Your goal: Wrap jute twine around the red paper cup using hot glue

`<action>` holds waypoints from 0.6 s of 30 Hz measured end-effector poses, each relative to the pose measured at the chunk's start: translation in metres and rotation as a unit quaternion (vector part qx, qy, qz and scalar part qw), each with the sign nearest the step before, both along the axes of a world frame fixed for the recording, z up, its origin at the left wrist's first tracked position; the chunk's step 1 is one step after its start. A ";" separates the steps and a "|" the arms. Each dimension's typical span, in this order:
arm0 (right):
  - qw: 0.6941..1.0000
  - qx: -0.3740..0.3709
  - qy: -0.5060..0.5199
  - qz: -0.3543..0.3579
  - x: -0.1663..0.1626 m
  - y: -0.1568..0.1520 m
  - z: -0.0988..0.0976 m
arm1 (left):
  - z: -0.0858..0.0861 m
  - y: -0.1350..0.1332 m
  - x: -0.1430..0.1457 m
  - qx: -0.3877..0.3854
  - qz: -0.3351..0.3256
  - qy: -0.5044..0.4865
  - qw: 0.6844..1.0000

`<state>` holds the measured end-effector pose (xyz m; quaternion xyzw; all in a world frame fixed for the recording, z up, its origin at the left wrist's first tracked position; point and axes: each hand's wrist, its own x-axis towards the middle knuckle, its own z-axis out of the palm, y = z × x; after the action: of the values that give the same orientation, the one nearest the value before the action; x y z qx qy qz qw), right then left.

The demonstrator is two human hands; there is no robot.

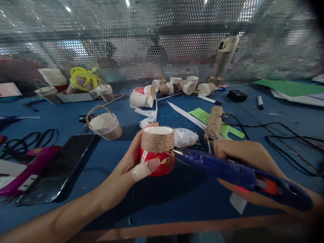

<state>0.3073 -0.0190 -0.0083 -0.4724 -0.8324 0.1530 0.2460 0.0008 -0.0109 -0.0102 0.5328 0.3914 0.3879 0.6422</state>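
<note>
My left hand (141, 165) is wrapped round a red paper cup (164, 164), with a bandage on the thumb. Brown twine is wound in rows round the cup's upper part, and its white rim faces up. A blue hot glue gun (217, 168) is gripped in my right hand (243, 155); its metal tip meets the cup's right side, just below the wound twine. Behind my right hand stands a spool of twine (214, 123), with the strand's path to the cup unclear. Beside the cup lies a crumpled bundle of white lace (185, 137).
A twine-covered cup basket (106, 126) and a phone (60, 165) lie left, near a magenta tool (32, 172). Several small baskets (187, 87), stacked paper cups (143, 98) and a bottle (224, 60) stand behind. Black cables (286, 138) spread at right; a perforated screen (141, 44) rises at the back.
</note>
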 end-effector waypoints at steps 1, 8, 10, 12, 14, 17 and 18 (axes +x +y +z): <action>1.000 0.020 0.006 0.017 -0.001 -0.002 0.005 | 0.001 0.000 0.000 -0.001 0.001 0.005 1.000; 0.999 0.014 0.022 0.019 -0.003 -0.004 0.010 | 0.003 -0.001 0.006 -0.026 0.036 0.011 0.999; 0.999 0.011 0.025 0.018 -0.003 -0.004 0.009 | 0.001 -0.001 0.006 -0.031 0.034 -0.011 0.999; 0.999 0.023 0.021 0.031 -0.003 -0.003 0.009 | -0.001 -0.001 0.006 -0.030 0.036 -0.023 0.999; 0.998 0.039 0.020 0.046 -0.003 -0.001 0.009 | -0.002 0.000 0.006 -0.024 0.042 -0.030 0.998; 0.998 0.040 0.023 0.046 -0.003 0.001 0.009 | -0.001 0.001 0.008 -0.021 0.044 -0.041 0.998; 0.998 0.036 0.024 0.043 -0.002 0.001 0.009 | -0.001 0.001 0.008 -0.021 0.043 -0.047 0.998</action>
<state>0.3050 -0.0177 0.0005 -0.4232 -0.8507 0.1444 0.2764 0.0089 -0.0100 -0.0108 0.4830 0.3914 0.4319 0.6534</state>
